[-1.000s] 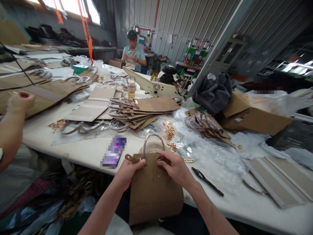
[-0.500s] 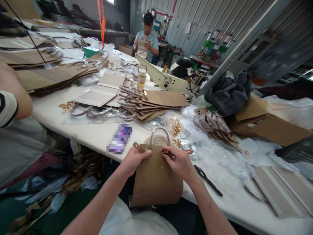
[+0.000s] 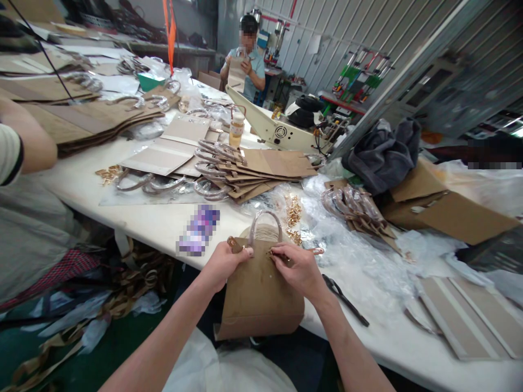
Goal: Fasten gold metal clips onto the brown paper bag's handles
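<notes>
Head view — two hands (image 3: 224, 265) (image 3: 299, 270) on one brown panel (image 3: 261, 299) — one handle (image 3: 265, 214)

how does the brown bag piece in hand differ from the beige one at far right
The left hand holds the brown bag piece, with the right hand at its top; the beige piece lies on the table. The brown bag piece is darker, without the beige piece's pale strips. Each shows a curved handle.

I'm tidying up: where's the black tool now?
In the head view, the black tool lies on the white tabletop, right of the right hand, beside clear plastic.
</notes>
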A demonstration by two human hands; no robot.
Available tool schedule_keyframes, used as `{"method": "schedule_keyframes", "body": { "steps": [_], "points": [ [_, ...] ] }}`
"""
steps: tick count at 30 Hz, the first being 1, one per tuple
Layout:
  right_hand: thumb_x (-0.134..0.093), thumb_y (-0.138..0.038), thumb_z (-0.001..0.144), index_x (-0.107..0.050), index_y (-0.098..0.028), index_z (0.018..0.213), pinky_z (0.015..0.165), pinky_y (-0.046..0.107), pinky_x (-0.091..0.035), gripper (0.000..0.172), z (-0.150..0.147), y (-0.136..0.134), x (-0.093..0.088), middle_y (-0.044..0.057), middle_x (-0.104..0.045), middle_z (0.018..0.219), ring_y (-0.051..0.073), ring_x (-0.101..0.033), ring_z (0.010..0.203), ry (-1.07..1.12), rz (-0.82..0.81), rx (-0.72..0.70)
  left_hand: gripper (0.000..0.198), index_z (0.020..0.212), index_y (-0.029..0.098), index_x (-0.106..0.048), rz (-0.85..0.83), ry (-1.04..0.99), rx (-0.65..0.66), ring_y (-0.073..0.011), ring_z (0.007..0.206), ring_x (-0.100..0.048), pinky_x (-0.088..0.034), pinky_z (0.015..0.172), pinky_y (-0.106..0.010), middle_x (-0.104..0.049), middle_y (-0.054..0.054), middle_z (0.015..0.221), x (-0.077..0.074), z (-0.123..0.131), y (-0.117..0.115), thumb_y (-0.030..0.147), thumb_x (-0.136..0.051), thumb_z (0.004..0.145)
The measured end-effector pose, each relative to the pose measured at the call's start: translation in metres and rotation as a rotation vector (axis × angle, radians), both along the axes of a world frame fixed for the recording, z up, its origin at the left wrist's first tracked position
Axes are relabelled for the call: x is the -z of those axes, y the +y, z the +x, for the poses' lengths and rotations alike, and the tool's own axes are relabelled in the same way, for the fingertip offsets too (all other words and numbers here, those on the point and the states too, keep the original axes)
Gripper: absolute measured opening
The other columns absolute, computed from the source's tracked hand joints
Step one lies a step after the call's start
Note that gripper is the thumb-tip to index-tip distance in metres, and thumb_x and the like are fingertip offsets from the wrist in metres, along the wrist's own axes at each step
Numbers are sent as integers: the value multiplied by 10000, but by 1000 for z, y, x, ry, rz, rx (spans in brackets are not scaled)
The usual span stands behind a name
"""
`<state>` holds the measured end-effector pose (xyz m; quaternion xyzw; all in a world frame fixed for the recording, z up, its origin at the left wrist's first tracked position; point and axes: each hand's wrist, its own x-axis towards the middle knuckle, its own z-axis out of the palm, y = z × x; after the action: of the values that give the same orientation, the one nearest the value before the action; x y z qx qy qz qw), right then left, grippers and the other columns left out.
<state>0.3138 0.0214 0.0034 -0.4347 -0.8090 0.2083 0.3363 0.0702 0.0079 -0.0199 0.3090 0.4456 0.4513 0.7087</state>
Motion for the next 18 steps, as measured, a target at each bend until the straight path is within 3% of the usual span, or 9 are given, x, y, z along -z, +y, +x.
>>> {"method": "schedule_keyframes", "body": {
  "steps": [6, 12, 18],
  "points": [
    [-717, -141, 941, -794, -245, 1003, 787, 360, -624, 144, -2, -2, -5, 42, -821, 986, 230, -779, 869, 5, -9, 31, 422, 1001, 135, -816, 11, -4, 13, -287, 924, -763, -589, 822, -351, -827, -109, 996, -1, 1, -2, 451, -944, 753],
    [-697, -125, 939, -793, -244, 999, 858, 376, -626, 164, -3, 0, -4, 48, -816, 982, 239, -775, 915, -31, 5, 11, 438, 1005, 137, -818, -1, -8, 16, -286, 938, -760, -585, 826, -343, -830, -119, 1015, -1, 3, -2, 464, -955, 747],
    [-673, -103, 927, -771, -238, 919, 778, 344, -614, 167, -6, 3, 1, 55, -793, 959, 215, -748, 839, -70, 52, -2, 400, 950, 141, -802, 36, 46, 17, -245, 856, -733, -557, 770, -310, -813, -88, 943, 6, 2, 0, 469, -945, 770]
  ]
}}
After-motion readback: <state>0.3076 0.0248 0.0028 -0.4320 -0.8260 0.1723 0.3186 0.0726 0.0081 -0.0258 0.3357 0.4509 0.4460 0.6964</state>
